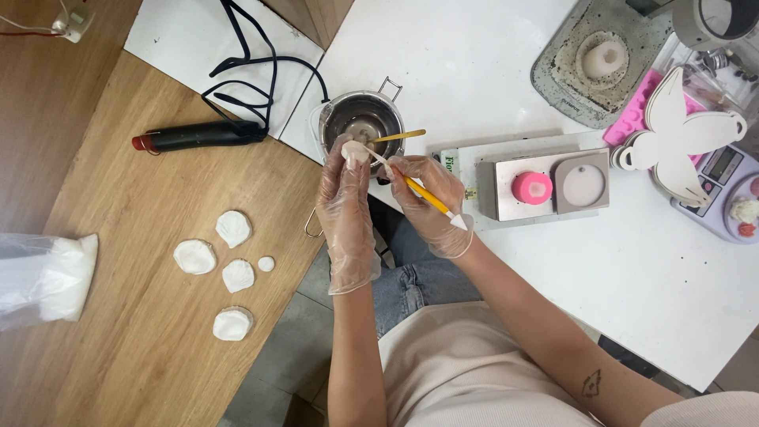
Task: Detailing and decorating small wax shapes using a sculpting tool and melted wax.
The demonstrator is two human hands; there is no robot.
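Currently left hand [345, 207] pinches small wax piece [355, 152] over melting pot [363, 120]; right hand [428, 199] grips yellow-handled sculpting tool [419, 190] pen-style (for fine control).

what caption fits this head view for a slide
Gloved left hand holds a small white shell-shaped piece; right hand works it with a yellow-handled tool.

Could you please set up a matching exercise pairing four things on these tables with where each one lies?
Things:
1. small white piece
2. yellow tool
3. white shell shapes
4. pink mould

Places:
A. on the wooden table
B. in the left hand
C. on the grey block
D. in the right hand

Pairs: 1-B, 2-D, 3-A, 4-C
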